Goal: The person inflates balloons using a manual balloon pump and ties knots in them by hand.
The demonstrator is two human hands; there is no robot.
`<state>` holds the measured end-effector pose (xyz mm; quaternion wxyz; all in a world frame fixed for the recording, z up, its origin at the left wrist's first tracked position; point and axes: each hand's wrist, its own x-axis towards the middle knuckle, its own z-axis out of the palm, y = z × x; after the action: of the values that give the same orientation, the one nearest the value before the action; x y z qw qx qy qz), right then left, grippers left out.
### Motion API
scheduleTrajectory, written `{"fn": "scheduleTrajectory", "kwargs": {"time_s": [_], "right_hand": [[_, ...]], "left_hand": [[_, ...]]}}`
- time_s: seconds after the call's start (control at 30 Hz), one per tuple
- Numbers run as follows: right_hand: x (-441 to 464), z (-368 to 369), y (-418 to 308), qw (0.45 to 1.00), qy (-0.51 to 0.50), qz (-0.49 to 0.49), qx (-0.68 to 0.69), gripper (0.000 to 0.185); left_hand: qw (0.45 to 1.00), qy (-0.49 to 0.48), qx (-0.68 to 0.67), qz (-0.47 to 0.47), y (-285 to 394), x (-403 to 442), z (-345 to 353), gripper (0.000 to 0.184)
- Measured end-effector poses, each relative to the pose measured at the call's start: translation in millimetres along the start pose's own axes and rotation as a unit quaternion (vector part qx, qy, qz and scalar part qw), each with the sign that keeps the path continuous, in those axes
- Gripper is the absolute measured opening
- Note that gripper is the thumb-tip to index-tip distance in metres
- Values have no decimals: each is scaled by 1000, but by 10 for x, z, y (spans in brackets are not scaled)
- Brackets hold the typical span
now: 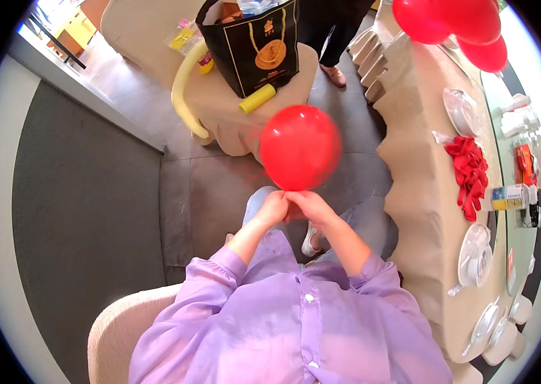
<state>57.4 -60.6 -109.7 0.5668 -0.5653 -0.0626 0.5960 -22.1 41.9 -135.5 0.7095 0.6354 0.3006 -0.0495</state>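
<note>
An inflated red balloon (300,147) stands above my two hands, its neck end down between my fingers. My left hand (274,206) is closed in a pinch at the base of the balloon. Right beside it, my right hand (310,207) is closed too, thumb and fingers at the same spot. The two hands touch, and the balloon's neck is hidden by the fingers. Both hands are in front of my lap, over the knees.
A chair ahead holds a black paper bag (254,61), a yellow cylinder (258,99) and a long pale-yellow balloon (184,96). On the cloth-covered table (421,192) at right lie limp red balloons (467,173) and wrapped tableware (475,256). Inflated red balloons (453,22) and a person's shoe (334,75) appear beyond.
</note>
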Motion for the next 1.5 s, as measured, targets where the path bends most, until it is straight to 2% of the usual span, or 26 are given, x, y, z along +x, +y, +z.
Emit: {"fn": "scheduleTrajectory", "kwargs": {"time_s": [0.07, 0.1, 0.13, 0.2, 0.27, 0.33, 0.37, 0.47, 0.5, 0.53, 0.6, 0.63, 0.67, 0.73, 0.77, 0.8, 0.87, 0.93, 1.1, 1.13, 1.17, 1.2, 1.27, 1.3, 1.47, 1.5], "right_hand": [[-87, 23, 134, 997, 68, -2, 27, 23], [-123, 31, 219, 989, 133, 2, 57, 26], [-140, -2, 310, 990, 133, -1, 56, 26], [-146, -41, 377, 991, 134, -15, 12, 25], [-238, -52, 401, 987, 159, -28, -1, 26], [-318, -101, 385, 994, 100, -50, -10, 25], [-356, -123, 379, 994, 94, -62, -17, 24], [-404, -141, 395, 989, 111, -93, -7, 26], [-541, -62, 259, 990, 123, -71, -15, 28], [-561, -91, 193, 989, 122, -76, -14, 28], [-599, -220, 81, 971, 141, -161, -105, 27], [-522, -325, 120, 968, 121, -171, -136, 21], [-512, -338, 217, 969, 123, -173, -129, 21], [-640, -217, 258, 850, -31, -497, -174, 15], [-767, -101, 208, 732, 67, -554, -391, 16], [-836, 16, 270, 730, 132, -554, -378, 18], [-989, -6, 332, 790, 74, -363, -488, 20], [-1278, 59, 387, 834, 45, -315, -451, 19], [-2011, 148, 42, 917, -72, -161, -358, 14], [-2087, 123, -7, 853, -36, -204, -479, 11], [-2152, 99, -27, 771, 0, -240, -590, 9], [-2199, 90, -38, 778, 4, -235, -583, 9], [-2244, 87, -51, 597, 62, -384, -701, 7], [-2241, 97, -55, 562, 84, -418, -708, 7], [-2156, -65, -200, 597, 117, -470, -640, 8], [-2074, -129, -195, 724, 72, -424, -539, 13]], "left_hand": [[970, -66, 234, -21, -17, -39, 4, 35], [925, -91, 363, 69, 81, -174, 75, 35], [924, -129, 354, -70, 162, -226, 171, 31], [929, -45, 366, -14, 166, -439, 320, 32], [918, -69, 390, -19, 143, -532, 389, 30], [821, -10, 549, 159, -41, -607, 488, 24], [795, -29, 589, 143, -118, -613, 561, 21], [774, 17, 604, 187, -141, -710, 634, 23], [817, 32, 557, 143, -76, -733, 639, 28], [815, 34, 560, 147, 108, -863, 652, 28], [812, -90, 562, 131, 469, -1196, 692, 27], [807, -92, 568, 131, 618, -1318, 715, 27], [841, -25, 463, 277, 758, -1411, 753, 25], [815, 36, 304, 491, 919, -1331, 749, 24], [821, 18, 305, 482, 959, -1226, 733, 24], [827, 0, 305, 473, 956, -1130, 730, 25], [918, -169, 276, 230, 847, -1071, 661, 32], [942, -215, 209, 150, 757, -1191, 674, 36], [922, -240, 268, 141, 768, -1373, 733, 31], [927, -221, 256, 164, 791, -1373, 730, 28], [941, -223, 237, 90, 834, -1392, 722, 24], [933, -244, 259, 53, 885, -1399, 715, 21], [889, -292, 339, 100, 895, -1351, 689, 22], [879, -302, 353, 105, 959, -1358, 683, 22], [895, -263, 327, 153, 1178, -1461, 612, 52], [881, -214, 337, 254, 1193, -1498, 625, 51]]}}
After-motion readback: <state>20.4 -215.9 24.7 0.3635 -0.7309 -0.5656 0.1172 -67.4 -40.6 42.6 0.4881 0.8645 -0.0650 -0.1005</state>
